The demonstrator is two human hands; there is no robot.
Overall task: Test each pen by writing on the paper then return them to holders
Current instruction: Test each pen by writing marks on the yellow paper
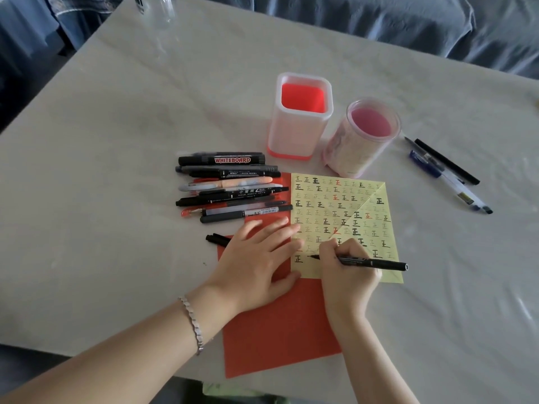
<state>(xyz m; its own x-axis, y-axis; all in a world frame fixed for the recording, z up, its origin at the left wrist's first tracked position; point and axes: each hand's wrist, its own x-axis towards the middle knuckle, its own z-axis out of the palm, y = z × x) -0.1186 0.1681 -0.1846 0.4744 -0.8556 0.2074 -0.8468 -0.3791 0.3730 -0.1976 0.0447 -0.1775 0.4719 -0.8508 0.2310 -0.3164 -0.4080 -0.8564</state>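
Presently, black fineliner (370, 262) pinched by right hand (347, 269), tip on yellow paper (341, 217); sheet pinned by flat, open left hand (256, 263) against sliding.

Left hand (256, 258) is laid flat at the yellow paper's (364, 199) edge; a black pen (379, 263) is gripped by the right hand (347, 272).

Pale table (116, 170); clear glass (164, 13) at far edge; blue fabric (379, 21) behind; silver bracelet (191, 319).
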